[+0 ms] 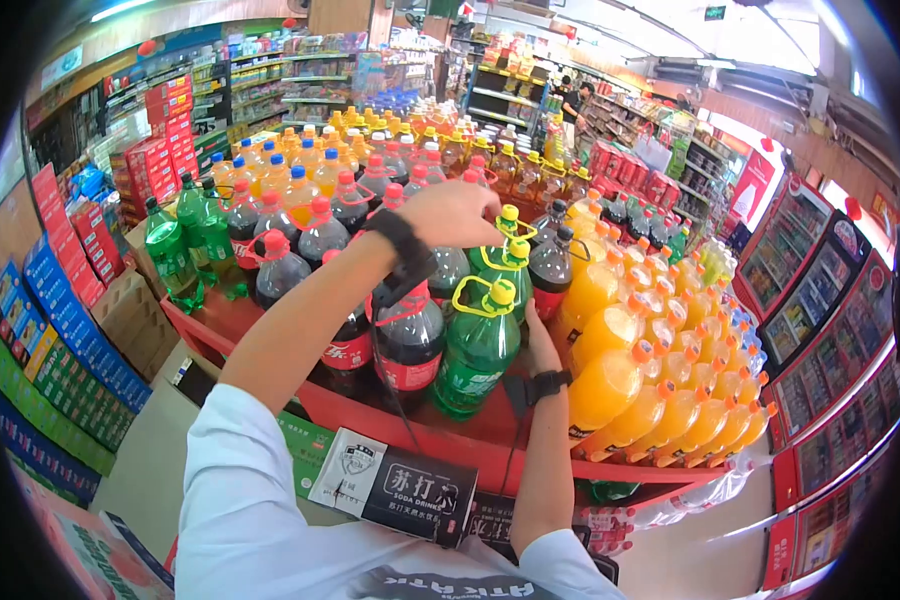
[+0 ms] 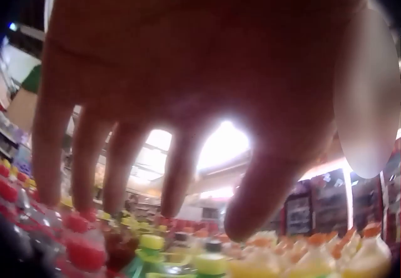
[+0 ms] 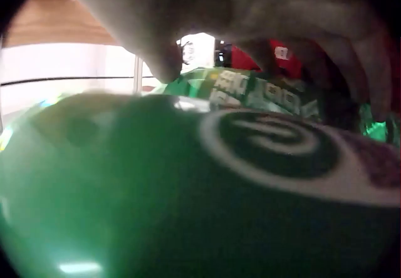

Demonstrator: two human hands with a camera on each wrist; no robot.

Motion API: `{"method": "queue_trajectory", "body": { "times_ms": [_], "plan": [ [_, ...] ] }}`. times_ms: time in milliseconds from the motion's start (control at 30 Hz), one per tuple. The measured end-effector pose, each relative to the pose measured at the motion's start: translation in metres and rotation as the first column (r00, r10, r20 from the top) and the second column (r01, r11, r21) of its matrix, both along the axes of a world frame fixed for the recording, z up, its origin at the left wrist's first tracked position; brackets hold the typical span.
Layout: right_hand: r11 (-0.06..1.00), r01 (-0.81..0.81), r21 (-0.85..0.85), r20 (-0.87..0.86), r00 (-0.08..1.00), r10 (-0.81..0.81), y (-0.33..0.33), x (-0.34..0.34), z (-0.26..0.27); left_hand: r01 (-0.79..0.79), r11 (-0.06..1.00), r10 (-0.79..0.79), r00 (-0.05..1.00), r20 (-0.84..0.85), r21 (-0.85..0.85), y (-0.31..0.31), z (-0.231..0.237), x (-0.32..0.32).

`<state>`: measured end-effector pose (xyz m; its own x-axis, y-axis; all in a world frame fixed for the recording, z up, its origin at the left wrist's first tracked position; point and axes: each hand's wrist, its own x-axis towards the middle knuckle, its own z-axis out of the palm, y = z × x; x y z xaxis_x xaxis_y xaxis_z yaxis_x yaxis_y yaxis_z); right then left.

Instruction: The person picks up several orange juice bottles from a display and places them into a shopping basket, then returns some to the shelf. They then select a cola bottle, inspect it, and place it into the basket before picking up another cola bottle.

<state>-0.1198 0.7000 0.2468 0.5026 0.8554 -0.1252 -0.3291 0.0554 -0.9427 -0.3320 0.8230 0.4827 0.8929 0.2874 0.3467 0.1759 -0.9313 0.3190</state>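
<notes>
Green soda bottles with yellow caps and carry loops stand in a row in the head view: a front bottle (image 1: 475,355), with others behind it. My left hand (image 1: 450,213) hovers over the bottle tops close to the rearmost yellow cap (image 1: 510,213); its fingers (image 2: 178,178) hang spread and hold nothing. My right hand (image 1: 542,345) reaches in low along the right side of the row. In the right wrist view its thumb and fingers (image 3: 369,65) curve round a green soda bottle (image 3: 263,93) behind the large near one (image 3: 125,184).
Cola bottles (image 1: 410,345) crowd the left side, orange drink bottles (image 1: 610,390) the right. All stand on a red-edged display (image 1: 400,430). A soda drink carton (image 1: 410,490) sits before my body. Stacked boxes (image 1: 60,340) flank the left, fridges (image 1: 820,290) the right.
</notes>
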Motion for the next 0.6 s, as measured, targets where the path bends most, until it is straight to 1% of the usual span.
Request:
{"method": "queue_trajectory", "body": {
  "times_ms": [33,67,100,133,200,233,267,333,367,433,467,567,600],
  "plan": [
    [0.999,-0.036,0.026,-0.035,0.999,0.036,-0.007,-0.015,0.01,-0.047,0.995,0.057,0.992,-0.109,0.09,0.016,-0.007,0.014],
    [0.996,-0.069,0.052,-0.071,0.995,0.073,-0.014,-0.024,0.013,-0.14,0.979,0.167,0.967,-0.191,0.146,0.022,-0.012,0.02],
    [0.986,-0.142,0.086,-0.136,0.979,0.152,0.002,0.007,-0.031,-0.162,0.97,0.21,0.933,-0.294,0.18,0.027,-0.015,0.026],
    [0.987,-0.153,0.04,-0.147,0.977,0.157,0.0,0.006,-0.03,-0.177,0.96,0.252,0.884,-0.394,0.216,0.034,-0.019,0.031],
    [0.984,-0.173,-0.048,-0.169,0.972,0.162,-0.006,0.002,-0.02,-0.098,0.972,0.167,0.929,-0.331,0.216,0.059,-0.044,0.039],
    [0.985,-0.17,-0.027,-0.146,0.975,0.164,-0.001,0.005,-0.026,-0.056,0.975,0.12,0.946,-0.301,0.215,0.067,-0.055,0.041],
    [0.986,-0.168,-0.006,-0.123,0.978,0.166,0.002,0.005,-0.028,-0.081,0.974,0.135,0.958,-0.253,0.213,0.069,-0.059,0.041],
    [0.975,-0.213,0.068,-0.134,0.966,0.221,0.007,0.005,-0.033,-0.129,0.971,0.162,0.974,-0.157,0.2,0.072,-0.069,0.042],
    [0.976,-0.207,0.066,-0.122,0.969,0.214,0.008,0.004,-0.034,-0.166,0.964,0.194,0.974,-0.118,0.21,0.069,-0.072,0.042],
    [0.98,-0.19,0.061,-0.097,0.976,0.195,0.01,0.005,-0.035,-0.172,0.964,0.193,0.977,-0.088,0.204,0.076,-0.074,0.047],
    [0.976,-0.207,0.074,-0.097,0.972,0.213,0.01,0.003,-0.034,-0.173,0.965,0.191,0.979,-0.074,0.2,0.078,-0.073,0.048],
    [0.966,-0.245,0.08,-0.098,0.963,0.252,0.008,0.001,-0.034,-0.11,0.96,0.149,0.98,-0.135,0.258,0.087,-0.068,0.052],
    [0.965,-0.253,0.069,-0.098,0.961,0.259,0.007,0.0,-0.034,-0.135,0.942,0.175,0.979,-0.108,0.307,0.089,-0.068,0.055]
  ]
}}
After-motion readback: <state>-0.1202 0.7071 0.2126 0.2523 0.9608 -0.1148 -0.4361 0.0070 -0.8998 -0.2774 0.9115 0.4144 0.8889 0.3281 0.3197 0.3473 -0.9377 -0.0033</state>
